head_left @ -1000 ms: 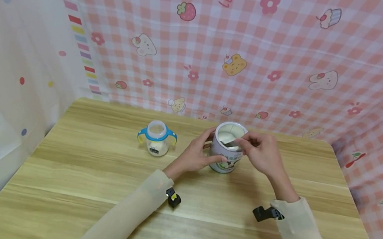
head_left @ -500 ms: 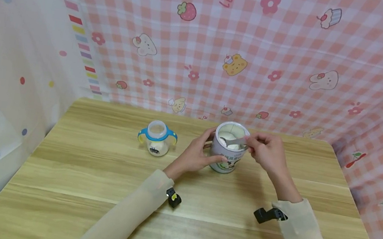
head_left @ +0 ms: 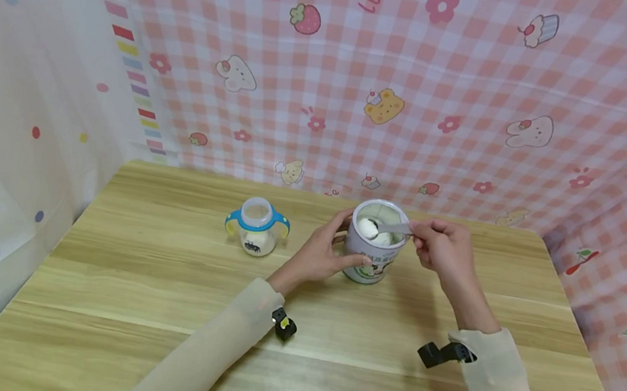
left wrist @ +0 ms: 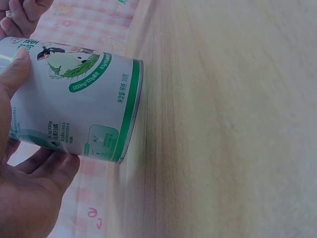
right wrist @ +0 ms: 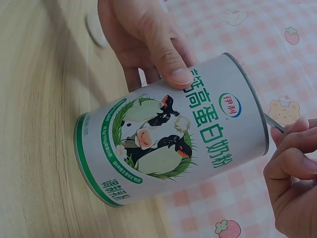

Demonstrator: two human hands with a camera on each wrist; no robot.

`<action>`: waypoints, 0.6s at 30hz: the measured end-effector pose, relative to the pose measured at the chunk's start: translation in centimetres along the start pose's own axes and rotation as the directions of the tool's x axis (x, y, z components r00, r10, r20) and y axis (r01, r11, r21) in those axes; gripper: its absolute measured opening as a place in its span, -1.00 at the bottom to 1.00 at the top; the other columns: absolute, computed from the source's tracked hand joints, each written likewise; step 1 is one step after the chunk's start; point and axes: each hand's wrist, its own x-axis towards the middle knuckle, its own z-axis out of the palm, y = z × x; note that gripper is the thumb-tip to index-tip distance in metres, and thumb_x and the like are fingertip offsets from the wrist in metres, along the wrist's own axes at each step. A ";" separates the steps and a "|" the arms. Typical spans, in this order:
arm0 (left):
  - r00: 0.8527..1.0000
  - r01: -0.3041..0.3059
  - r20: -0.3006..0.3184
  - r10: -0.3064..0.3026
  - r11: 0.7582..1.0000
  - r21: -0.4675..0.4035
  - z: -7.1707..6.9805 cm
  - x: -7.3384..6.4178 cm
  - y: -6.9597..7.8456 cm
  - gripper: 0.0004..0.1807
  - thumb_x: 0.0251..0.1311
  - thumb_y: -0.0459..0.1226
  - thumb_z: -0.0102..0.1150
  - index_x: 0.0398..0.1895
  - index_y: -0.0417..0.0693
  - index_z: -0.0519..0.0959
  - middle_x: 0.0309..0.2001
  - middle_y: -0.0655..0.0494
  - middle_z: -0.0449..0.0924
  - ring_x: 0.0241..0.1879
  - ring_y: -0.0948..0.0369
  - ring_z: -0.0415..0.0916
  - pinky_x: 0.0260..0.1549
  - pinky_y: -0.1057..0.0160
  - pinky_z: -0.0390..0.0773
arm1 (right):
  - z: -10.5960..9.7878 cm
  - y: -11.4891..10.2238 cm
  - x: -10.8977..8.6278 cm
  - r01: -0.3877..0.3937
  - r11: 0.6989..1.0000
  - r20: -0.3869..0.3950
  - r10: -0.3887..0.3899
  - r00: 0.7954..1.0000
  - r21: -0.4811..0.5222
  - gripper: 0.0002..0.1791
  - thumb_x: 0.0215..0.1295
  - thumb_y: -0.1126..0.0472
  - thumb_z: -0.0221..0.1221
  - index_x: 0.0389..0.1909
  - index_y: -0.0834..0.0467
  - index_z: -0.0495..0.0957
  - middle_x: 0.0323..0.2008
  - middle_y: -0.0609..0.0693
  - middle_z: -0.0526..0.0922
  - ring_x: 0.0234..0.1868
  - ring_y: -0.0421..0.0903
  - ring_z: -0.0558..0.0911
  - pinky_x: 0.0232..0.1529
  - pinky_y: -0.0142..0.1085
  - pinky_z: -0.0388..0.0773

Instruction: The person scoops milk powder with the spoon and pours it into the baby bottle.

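Observation:
A white and green milk powder can (head_left: 372, 256) with a cow picture stands upright and uncovered on the table. My left hand (head_left: 321, 249) grips its left side, thumb across the front and fingers behind, as the left wrist view shows with the can (left wrist: 74, 99) large. My right hand (head_left: 444, 249) pinches the handle of a metal spoon (head_left: 395, 228) at the can's right rim. Heaped white powder (head_left: 368, 228) fills the spoon's bowl, inside the can's mouth. In the right wrist view only a bit of the spoon handle (right wrist: 274, 123) shows past the rim.
A baby bottle (head_left: 257, 241) with a blue collar and two handles stands uncapped left of the can, white powder inside. The wooden table (head_left: 156, 307) reaches back to a pink checked cloth (head_left: 327, 91). Cloth also hangs at both sides.
My right hand has drawn slightly right and back, levelling the spoon. Its bowl has come up from the powder with a white heap on it. The left hand and can stay put.

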 end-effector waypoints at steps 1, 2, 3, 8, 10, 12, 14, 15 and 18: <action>1.000 0.000 0.001 0.000 1.000 0.000 0.0 0.0 0.0 0.01 0.11 -0.02 0.53 0.57 0.34 0.14 0.41 0.17 0.41 0.43 0.24 0.35 0.45 0.15 0.42 | -0.1 0.1 0.0 -0.003 1.000 -0.001 0.003 1.000 0.007 -0.69 0.54 0.13 0.13 -0.18 0.36 0.55 -0.59 -0.16 0.50 -0.65 -0.29 0.33 -0.66 -0.45 0.29; 1.000 0.001 0.003 -0.001 1.000 -0.003 0.1 0.0 0.0 0.01 0.11 -0.02 0.53 0.57 0.35 0.14 0.41 0.17 0.41 0.43 0.24 0.35 0.45 0.14 0.42 | -0.2 0.1 0.0 -0.007 1.000 -0.001 0.007 1.000 0.017 -0.70 0.54 0.13 0.13 -0.19 0.35 0.55 -0.59 -0.17 0.50 -0.65 -0.29 0.33 -0.65 -0.46 0.30; 1.000 0.003 0.006 -0.003 1.000 -0.006 0.1 0.0 0.0 0.00 0.11 -0.01 0.53 0.57 0.37 0.14 0.41 0.17 0.41 0.43 0.23 0.34 0.45 0.14 0.42 | -0.3 0.1 -0.1 -0.011 1.000 -0.002 0.011 1.000 0.026 -0.71 0.54 0.13 0.13 -0.19 0.34 0.55 -0.59 -0.17 0.50 -0.64 -0.29 0.34 -0.65 -0.46 0.31; 1.000 0.014 0.010 -0.014 1.000 -0.011 0.3 -0.1 0.1 0.02 0.10 0.00 0.53 0.58 0.40 0.12 0.43 0.17 0.40 0.44 0.23 0.33 0.46 0.15 0.41 | -0.6 0.2 -0.2 -0.025 0.994 -0.006 0.026 1.000 0.109 -0.75 0.52 0.15 0.15 -0.29 0.27 0.57 -0.61 -0.16 0.51 -0.65 -0.29 0.35 -0.67 -0.48 0.31; 1.000 0.016 0.008 -0.016 1.000 -0.007 0.2 -0.1 0.0 0.03 0.10 0.00 0.54 0.58 0.40 0.12 0.44 0.17 0.39 0.45 0.23 0.33 0.46 0.16 0.41 | -0.6 0.1 -0.2 -0.030 0.987 -0.005 0.031 1.000 0.160 -0.76 0.51 0.17 0.16 -0.35 0.25 0.58 -0.62 -0.15 0.51 -0.66 -0.29 0.36 -0.69 -0.49 0.31; 1.000 0.016 0.007 -0.016 1.000 -0.004 0.1 -0.1 0.0 0.04 0.09 0.01 0.54 0.58 0.40 0.11 0.45 0.17 0.38 0.45 0.22 0.32 0.46 0.15 0.41 | -0.5 0.1 -0.2 -0.035 0.976 -0.003 0.037 0.999 0.215 -0.75 0.50 0.20 0.17 -0.40 0.22 0.58 -0.63 -0.14 0.52 -0.68 -0.29 0.36 -0.71 -0.50 0.29; 1.000 0.015 0.010 -0.015 1.000 -0.006 0.1 -0.1 0.0 0.05 0.09 0.02 0.54 0.59 0.39 0.11 0.45 0.17 0.38 0.46 0.21 0.32 0.46 0.15 0.41 | -0.5 0.1 -0.2 -0.034 0.967 -0.001 0.035 0.999 0.253 -0.75 0.49 0.21 0.18 -0.43 0.21 0.59 -0.64 -0.14 0.52 -0.69 -0.29 0.37 -0.72 -0.51 0.27; 1.000 0.013 0.010 -0.012 1.000 -0.005 0.0 0.0 0.0 0.05 0.08 0.02 0.54 0.59 0.38 0.11 0.45 0.16 0.38 0.46 0.21 0.32 0.46 0.14 0.41 | -0.5 0.0 -0.2 -0.031 0.962 0.001 0.032 0.999 0.270 -0.75 0.49 0.22 0.18 -0.43 0.21 0.59 -0.65 -0.14 0.51 -0.69 -0.29 0.36 -0.72 -0.51 0.25; 1.000 0.004 0.007 -0.004 1.000 -0.004 -0.1 0.1 0.1 0.05 0.08 0.01 0.54 0.60 0.34 0.11 0.45 0.14 0.38 0.46 0.19 0.32 0.46 0.13 0.42 | -0.4 -0.1 -0.2 -0.014 0.953 0.007 0.013 1.000 0.302 -0.75 0.49 0.23 0.17 -0.42 0.24 0.58 -0.65 -0.13 0.50 -0.69 -0.29 0.35 -0.73 -0.50 0.21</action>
